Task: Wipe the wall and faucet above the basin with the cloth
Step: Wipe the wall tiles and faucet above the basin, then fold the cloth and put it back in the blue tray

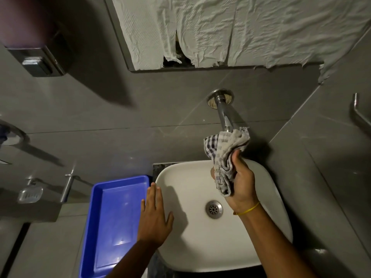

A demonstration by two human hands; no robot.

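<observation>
A chrome faucet [222,111] juts out of the grey tiled wall [140,101] above the white basin [180,227]. My right hand [242,181] grips a checked grey-and-white cloth [224,155] and holds it bunched around the faucet's outer end, hiding the spout tip. My left hand [154,215] lies flat with fingers spread on the basin's left rim, holding nothing. The basin's drain [214,209] shows below my right wrist.
A blue plastic tray [112,223] lies left of the basin. White paper [230,29] covers the mirror above. A soap dispenser [38,59] hangs at upper left, a soap dish [30,194] and tap lever [67,186] at left, a metal handle [359,115] at right.
</observation>
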